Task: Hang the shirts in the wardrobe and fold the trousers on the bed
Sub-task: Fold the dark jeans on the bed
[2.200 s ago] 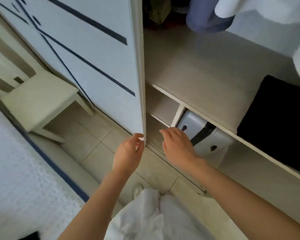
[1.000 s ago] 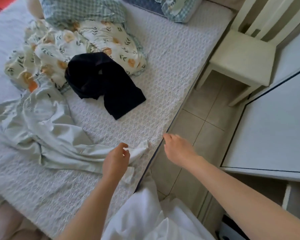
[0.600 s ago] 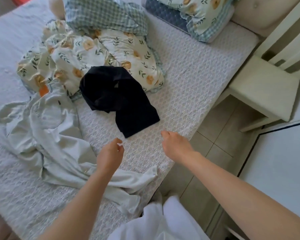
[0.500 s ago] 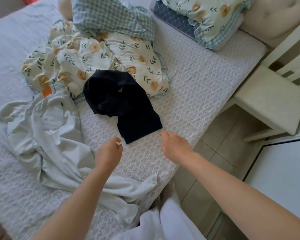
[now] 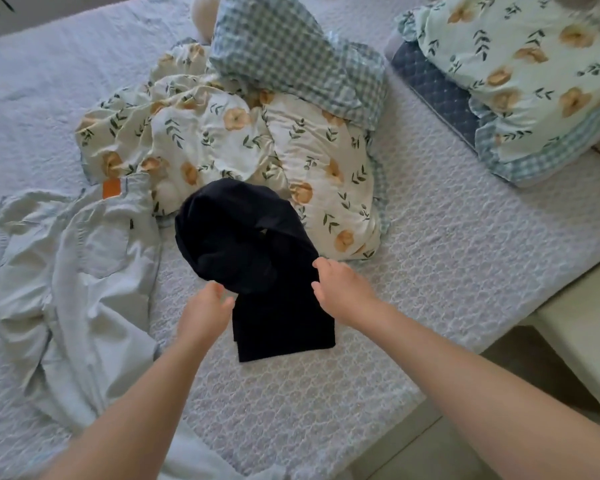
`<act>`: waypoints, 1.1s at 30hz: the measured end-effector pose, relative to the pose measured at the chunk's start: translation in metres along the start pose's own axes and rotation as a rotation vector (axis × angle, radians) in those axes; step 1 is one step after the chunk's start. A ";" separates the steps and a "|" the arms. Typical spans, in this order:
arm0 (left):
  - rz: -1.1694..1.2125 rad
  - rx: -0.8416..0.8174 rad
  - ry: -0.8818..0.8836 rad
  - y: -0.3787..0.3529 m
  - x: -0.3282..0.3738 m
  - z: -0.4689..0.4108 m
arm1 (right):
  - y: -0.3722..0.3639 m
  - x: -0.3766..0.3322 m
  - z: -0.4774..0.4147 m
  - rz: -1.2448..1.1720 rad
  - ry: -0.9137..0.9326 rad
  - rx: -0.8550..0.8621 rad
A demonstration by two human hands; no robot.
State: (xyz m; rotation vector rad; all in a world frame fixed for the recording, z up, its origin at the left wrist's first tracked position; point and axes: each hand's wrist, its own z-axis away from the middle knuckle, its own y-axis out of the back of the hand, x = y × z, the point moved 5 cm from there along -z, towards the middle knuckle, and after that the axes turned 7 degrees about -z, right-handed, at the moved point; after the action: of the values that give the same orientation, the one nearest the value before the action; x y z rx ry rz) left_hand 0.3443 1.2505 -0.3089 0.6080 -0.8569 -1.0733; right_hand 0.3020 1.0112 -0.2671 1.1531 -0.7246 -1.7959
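Black crumpled cloth trousers (image 5: 246,244) lie heaped toward the near edge of the white-covered bed (image 5: 465,258), against a floral quilt (image 5: 222,133). The left hand (image 5: 205,311) hovers at their edge, fingers parted, holding nothing. The right hand (image 5: 342,289) curves onto the cloth, but I cannot tell whether it grips. Folding looks about to start: next, pinch the waistband and shake them flat.

On the bed (image 5: 447,258), the left hand (image 5: 205,313) and right hand (image 5: 343,289) flank crumpled black trousers (image 5: 253,247), fingers loosely bent at the edges. A pale shirt (image 5: 73,271) lies left, a floral quilt (image 5: 239,140) behind.
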 end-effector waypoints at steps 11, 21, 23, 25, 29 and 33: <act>0.654 0.133 0.391 -0.035 -0.017 -0.107 | -0.028 0.030 -0.119 -0.230 -0.202 -0.052; 0.965 0.037 0.490 -0.067 -0.039 -0.134 | -0.059 0.032 -0.147 -0.338 -0.290 -0.013; 0.988 0.042 0.455 -0.063 -0.035 -0.131 | -0.059 0.030 -0.142 -0.413 -0.306 -0.026; 1.044 0.067 0.438 -0.054 -0.031 -0.128 | -0.057 0.028 -0.138 -0.467 -0.309 -0.027; 1.051 0.102 0.354 -0.025 -0.022 -0.111 | -0.049 0.030 -0.128 -0.505 -0.302 -0.006; 0.938 0.204 0.190 0.027 -0.007 -0.076 | -0.036 0.036 -0.114 -0.537 -0.352 0.048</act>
State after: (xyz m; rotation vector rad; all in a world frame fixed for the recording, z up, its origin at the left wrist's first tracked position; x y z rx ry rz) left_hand 0.4202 1.2689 -0.3310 0.3851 -0.9384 -0.0787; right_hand 0.3860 0.9933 -0.3572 1.1465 -0.7011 -2.4882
